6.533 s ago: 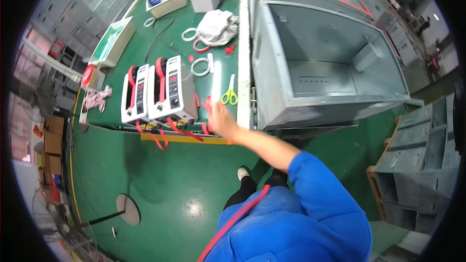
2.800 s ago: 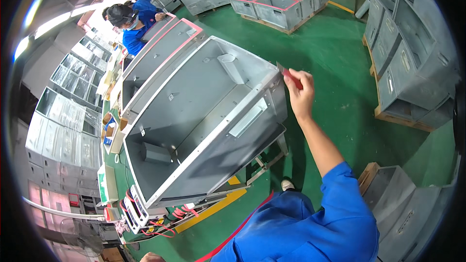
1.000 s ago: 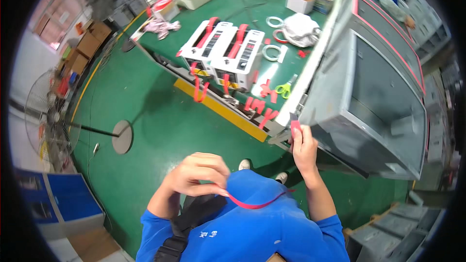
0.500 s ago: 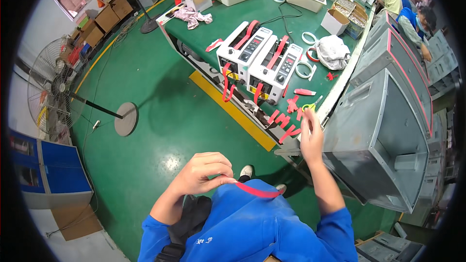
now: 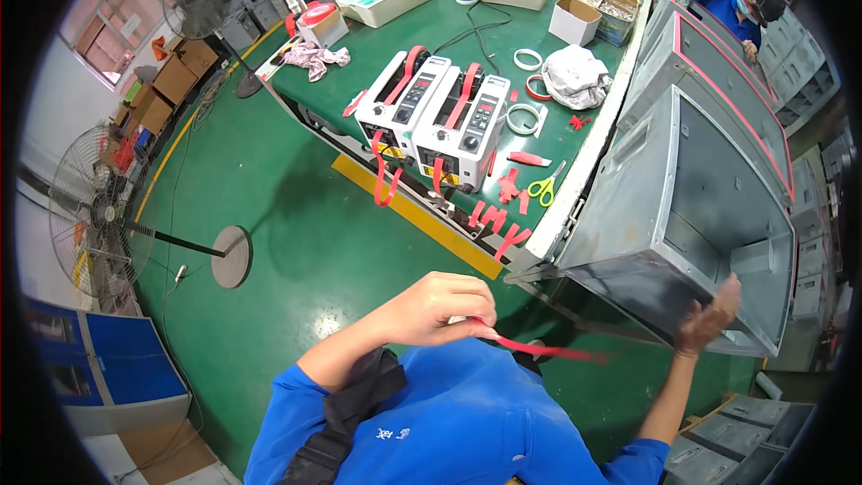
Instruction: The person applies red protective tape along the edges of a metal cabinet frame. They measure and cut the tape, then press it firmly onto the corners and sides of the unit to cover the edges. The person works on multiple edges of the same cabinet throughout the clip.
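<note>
My left hand (image 5: 440, 310) is closed in front of my body, pinching one end of a strip of red tape (image 5: 548, 350). The strip's free end trails to the right and is smeared by motion. My right hand (image 5: 709, 316) has its fingers stretched out and holds nothing. It is over the lower front edge of an open grey metal box (image 5: 620, 233); whether it touches the box I cannot tell. Farther boxes in the same row have red tape along their edges.
Two tape dispensers (image 5: 460, 135) with red tape stand on the green table (image 5: 377, 45). Yellow-green scissors (image 5: 543, 190), cut red tape pieces (image 5: 508, 189) and tape rolls (image 5: 523, 119) lie nearby. A standing fan (image 5: 103, 211) is at left. A co-worker (image 5: 718, 4) bends over the far boxes.
My right hand has moved from beside the scissors to the front of the grey box. My left hand has gone right and slightly up with the tape strip. The view has shifted.
</note>
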